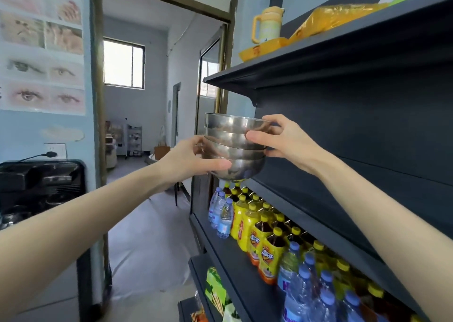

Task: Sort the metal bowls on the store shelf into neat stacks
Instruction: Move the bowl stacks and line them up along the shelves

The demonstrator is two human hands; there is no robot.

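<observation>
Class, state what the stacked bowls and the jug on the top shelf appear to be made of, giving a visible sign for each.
Stacked bowls: likely stainless steel, polished, given grey mirror-like reflections. Jug: probably plastic, matte pale yellow, no sharp glints.

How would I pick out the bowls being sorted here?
Find the tall dark shelf unit on the right. At its far end, above the yellow-capped bottles, the left hand and right hand grip the stack of metal bowls. Nothing else there is shiny silver.

Bowl stack [235,145] sits between left hand [193,160] and right hand [282,140], seemingly just above the shelf [294,209].
</observation>
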